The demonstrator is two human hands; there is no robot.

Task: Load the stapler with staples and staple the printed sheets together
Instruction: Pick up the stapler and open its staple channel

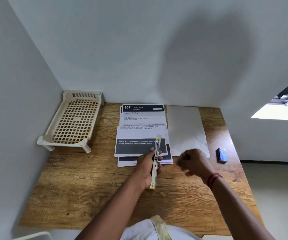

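My left hand [145, 168] grips a cream and yellow stapler [155, 163], swung wide open into one long line above the table, its metal channel facing up. Beneath it lies a loose stack of printed sheets [139, 134] with black header bands, in the middle of the wooden table [87, 187]. Just right of the stapler, my right hand [194, 161] hovers with fingers curled together; it is blurred, and I cannot tell whether it pinches staples. A small blue staple box [222, 155] rests near the table's right edge.
A blank white sheet [185, 129] lies right of the printed stack. A cream plastic lattice rack [74, 121] on short legs stands in the back left corner against the walls. The table's right edge drops to the floor; a window is at far right.
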